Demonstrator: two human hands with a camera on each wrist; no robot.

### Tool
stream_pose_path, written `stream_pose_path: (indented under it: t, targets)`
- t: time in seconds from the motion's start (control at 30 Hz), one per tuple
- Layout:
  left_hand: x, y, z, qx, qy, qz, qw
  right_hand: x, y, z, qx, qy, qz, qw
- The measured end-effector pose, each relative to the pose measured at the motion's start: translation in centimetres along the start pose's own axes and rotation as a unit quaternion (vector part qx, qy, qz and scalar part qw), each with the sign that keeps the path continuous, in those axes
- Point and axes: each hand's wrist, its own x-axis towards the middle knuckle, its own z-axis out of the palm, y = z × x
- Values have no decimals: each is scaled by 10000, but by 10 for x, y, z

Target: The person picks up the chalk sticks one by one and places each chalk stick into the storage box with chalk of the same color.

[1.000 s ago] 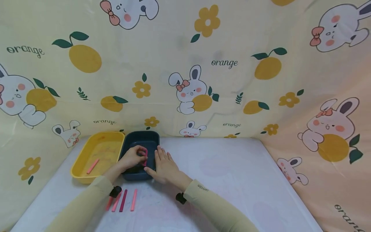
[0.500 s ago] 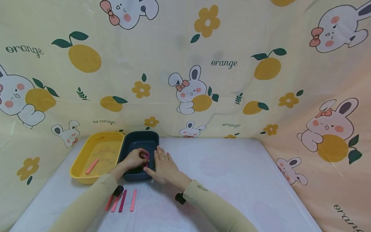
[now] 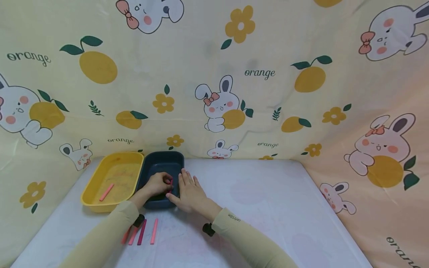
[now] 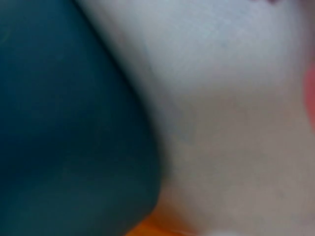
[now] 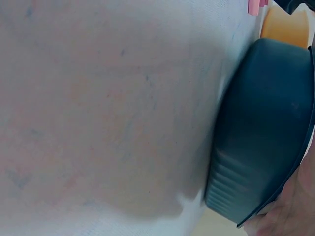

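Observation:
In the head view my left hand [image 3: 160,184] is low inside the dark blue tray [image 3: 160,160], fingers curled round a dark pink stick [image 3: 171,182] of which only the tip shows. My right hand [image 3: 189,191] lies flat with straight fingers against the tray's right rim, thumb at its front corner. The right wrist view shows the blue tray's outer wall [image 5: 266,128] from the side. The left wrist view is a blur of blue tray wall [image 4: 64,123] and white table.
A yellow tray [image 3: 97,178] stands to the left of the blue one and holds one pink stick [image 3: 107,192]. Several pink and red sticks [image 3: 142,231] lie side by side on the white table [image 3: 268,208] by my left sleeve. A patterned cloth backdrop closes off the rear and sides.
My left hand has sunk deeper into the blue tray with the pink stick, which is now mostly hidden by the fingers. The right hand has stayed on the rim.

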Motion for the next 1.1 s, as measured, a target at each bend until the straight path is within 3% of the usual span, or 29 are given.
stream_pose_path:
  t: [0.53,0.9,1.1]
  targets:
    - [-2,0,-5,93,-63,-97,9999,0,0,0,82,48,12,10000]
    - [-19,12,-21,-683,188,144,9974,1,2,5,108,74,43,9999]
    - [-33,19,-31,-855,397,234,9953,2,1,6,116,129,51,9998]
